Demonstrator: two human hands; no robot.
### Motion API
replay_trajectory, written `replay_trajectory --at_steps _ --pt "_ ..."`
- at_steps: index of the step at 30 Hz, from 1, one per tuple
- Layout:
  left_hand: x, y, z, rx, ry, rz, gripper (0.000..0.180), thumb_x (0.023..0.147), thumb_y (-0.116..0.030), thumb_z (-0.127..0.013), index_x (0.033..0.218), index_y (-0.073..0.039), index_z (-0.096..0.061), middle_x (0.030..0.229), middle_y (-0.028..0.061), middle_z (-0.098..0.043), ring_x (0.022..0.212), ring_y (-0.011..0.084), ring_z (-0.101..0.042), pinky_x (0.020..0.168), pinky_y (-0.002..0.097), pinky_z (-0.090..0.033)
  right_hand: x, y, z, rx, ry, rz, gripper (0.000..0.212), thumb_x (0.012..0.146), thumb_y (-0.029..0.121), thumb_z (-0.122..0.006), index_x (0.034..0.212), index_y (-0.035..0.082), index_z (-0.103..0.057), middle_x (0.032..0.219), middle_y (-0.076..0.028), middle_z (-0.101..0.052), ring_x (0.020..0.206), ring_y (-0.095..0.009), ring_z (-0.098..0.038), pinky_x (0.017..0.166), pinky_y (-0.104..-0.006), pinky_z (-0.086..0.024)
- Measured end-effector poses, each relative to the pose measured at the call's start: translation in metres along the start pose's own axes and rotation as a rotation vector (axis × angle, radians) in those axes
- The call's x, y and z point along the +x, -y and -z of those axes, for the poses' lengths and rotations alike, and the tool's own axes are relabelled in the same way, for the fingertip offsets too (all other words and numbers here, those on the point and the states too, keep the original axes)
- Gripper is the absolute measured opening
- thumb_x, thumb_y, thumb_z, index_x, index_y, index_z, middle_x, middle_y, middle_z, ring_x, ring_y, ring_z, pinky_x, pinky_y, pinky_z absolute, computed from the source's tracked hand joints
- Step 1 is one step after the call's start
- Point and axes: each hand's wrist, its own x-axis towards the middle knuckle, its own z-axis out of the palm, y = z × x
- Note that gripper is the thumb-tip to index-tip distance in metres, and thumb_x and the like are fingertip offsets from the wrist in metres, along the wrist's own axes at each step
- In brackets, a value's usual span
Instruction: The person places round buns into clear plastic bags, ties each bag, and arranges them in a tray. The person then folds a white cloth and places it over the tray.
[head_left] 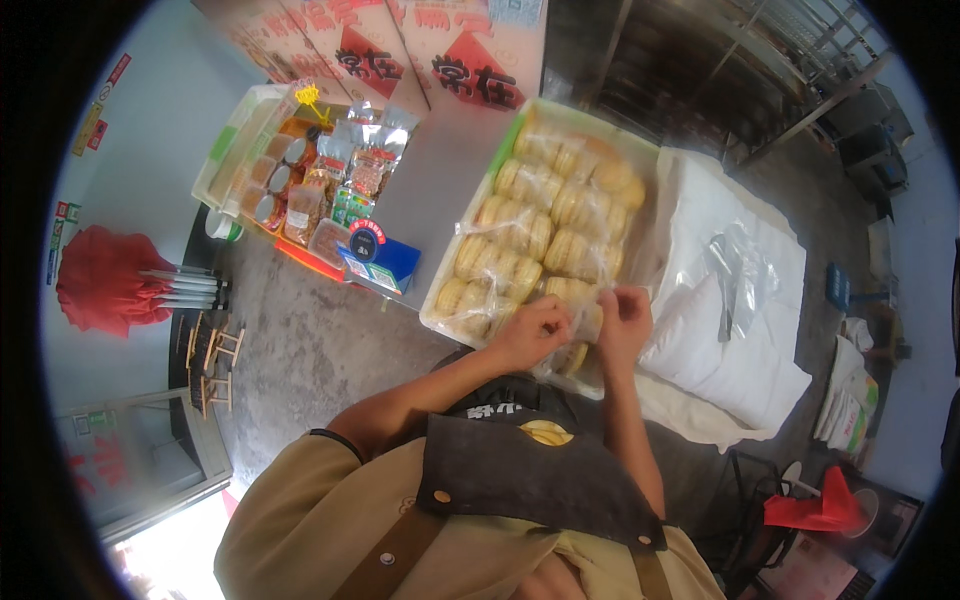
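Note:
My left hand (537, 333) and my right hand (625, 318) are closed in pinches over the near end of a shallow white tray (434, 312). Between them stretches a clear plastic bag (586, 322), gripped by the fingers of both. Round, pale yellow flatbreads (520, 228) fill the tray in rows of stacks, wrapped in clear plastic. A few breads under my hands are partly covered by the fingers and film.
White cloth covers (690, 330) lie right of the tray, with loose clear plastic bags (738, 285) on top. To the left, a bin (215, 160) holds jars and packets beside a blue card stand (385, 262). A red-covered folded item (110, 280) stands by the left wall.

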Motion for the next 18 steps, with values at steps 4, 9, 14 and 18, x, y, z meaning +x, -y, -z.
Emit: replay_trajectory --at_steps 4,9,14,18 --pt "0.000 0.026 -0.001 -0.013 -0.195 0.053 0.014 0.097 -0.012 -0.068 0.088 -0.001 -0.067 0.103 0.0083 -0.066 0.089 0.0159 -0.064 0.076 0.0294 -0.054 0.009 -0.015 0.005 -0.050 0.121 -0.067 0.010 0.096 0.003 -0.070 0.102 0.000 -0.063 0.089 -0.004 -0.068 0.083 -0.011 -0.066 0.076 -0.0254 -0.052" --pt "-0.004 0.073 0.007 -0.250 -0.397 0.434 0.018 0.101 -0.015 -0.064 0.089 -0.001 -0.067 0.088 0.0035 -0.066 0.082 0.0109 -0.065 0.073 0.0248 -0.054 0.004 -0.062 0.034 -0.255 0.044 -0.141 0.027 0.094 0.008 -0.072 0.118 -0.002 -0.062 0.109 -0.011 -0.069 0.103 -0.020 -0.068 0.092 -0.0314 -0.053" --pt "-0.007 0.090 0.011 -0.389 -0.424 0.605 0.021 0.102 -0.015 -0.063 0.085 -0.002 -0.064 0.080 0.0007 -0.063 0.077 0.0086 -0.062 0.072 0.0242 -0.053 -0.009 -0.111 0.049 -0.584 -0.066 -0.120 0.056 0.093 0.021 -0.074 0.140 -0.002 -0.055 0.139 -0.022 -0.058 0.131 -0.035 -0.057 0.114 -0.0410 -0.042" --pt "-0.004 0.096 0.009 -0.290 -0.397 0.613 0.020 0.101 -0.014 -0.064 0.084 -0.003 -0.063 0.082 0.0012 -0.062 0.074 0.0081 -0.058 0.071 0.0240 -0.052 -0.005 -0.131 0.038 -0.441 0.122 -0.400 0.068 0.092 0.031 -0.074 0.148 0.001 -0.050 0.144 -0.026 -0.053 0.135 -0.040 -0.052 0.115 -0.0450 -0.040"
